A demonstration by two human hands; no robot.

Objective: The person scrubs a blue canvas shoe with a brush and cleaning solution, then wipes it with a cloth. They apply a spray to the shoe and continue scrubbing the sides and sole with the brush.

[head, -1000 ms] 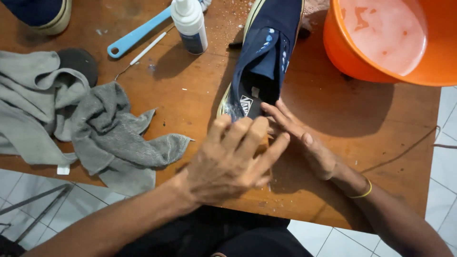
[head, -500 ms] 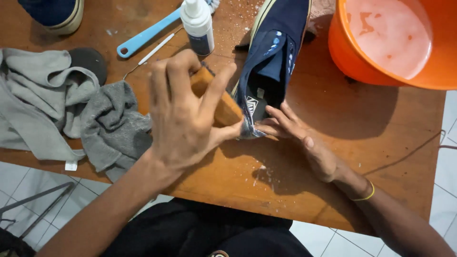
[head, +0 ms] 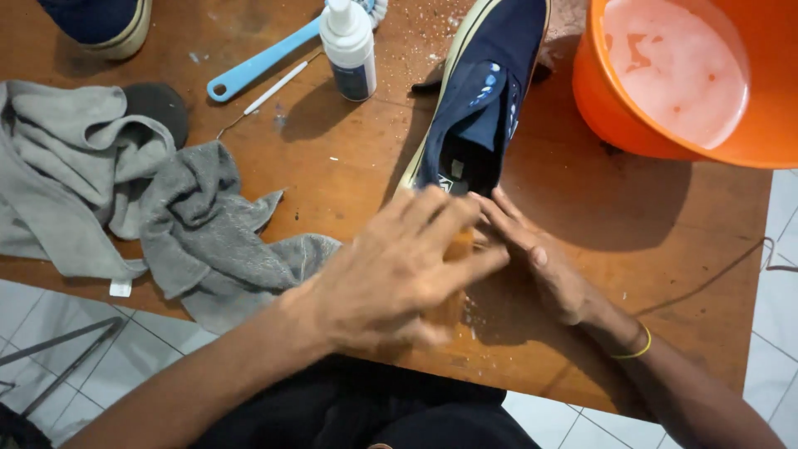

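A navy canvas shoe (head: 486, 108) with a pale sole lies on the wooden table (head: 648, 241), heel toward me. My left hand (head: 399, 266) is blurred just in front of the heel, fingers spread over a brown wooden block-like brush (head: 450, 306) that it holds against the tabletop. My right hand (head: 544, 266) reaches in from the lower right, with a yellow band at the wrist. Its fingertips press on the shoe's heel, touching my left hand's fingers. Wet specks lie on the wood under both hands.
An orange bucket (head: 598, 108) of foamy water stands at the top right. A white squeeze bottle (head: 349, 54) and a blue-handled brush (head: 266, 58) lie behind the shoe. Crumpled grey cloth (head: 191, 224) covers the left side, beside a dark insole (head: 158, 108) and a second shoe (head: 100, 21). Tiled floor lies below the near table edge.
My left hand, raised with the brown brush at the shoe's side half a second ago, has swept back down in front of the heel. My right hand stays at the heel.
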